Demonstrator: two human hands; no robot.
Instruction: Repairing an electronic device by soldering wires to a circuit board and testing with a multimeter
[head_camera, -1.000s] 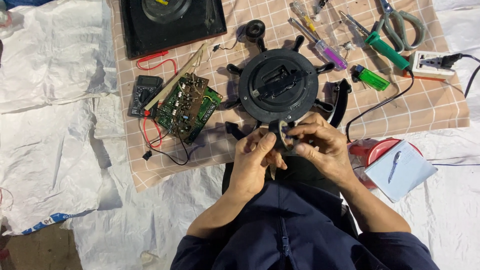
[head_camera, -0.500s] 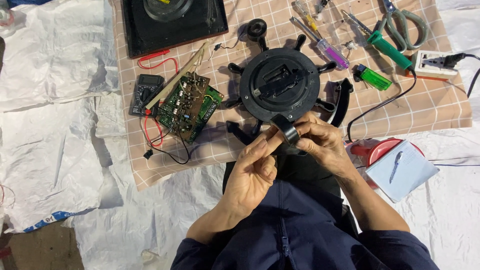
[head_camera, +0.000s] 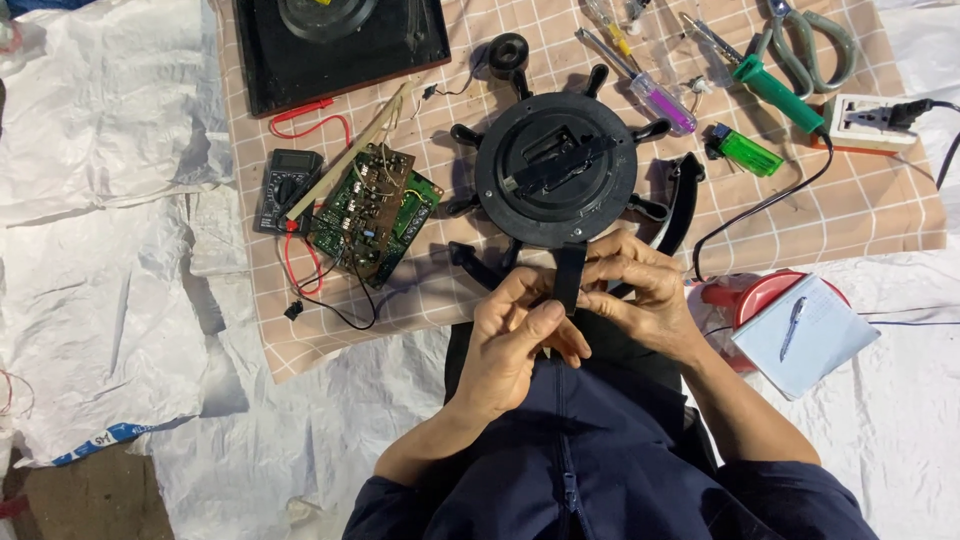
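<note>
Both hands, left (head_camera: 520, 335) and right (head_camera: 640, 290), pinch 1 black strip (head_camera: 568, 280) near the disc (head_camera: 556, 170); it looks stiff, light plastic, best held by its edges.

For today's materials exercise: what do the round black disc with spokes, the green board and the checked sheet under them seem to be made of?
Round black disc: probably moulded plastic, matt with a faint sheen on its ridges.
Green board: a rigid circuit board, likely a fibreglass laminate, green coated and studded with small components.
Checked sheet: looks like thin paper or plastic wrap, going by its creases and curled edge.
</note>
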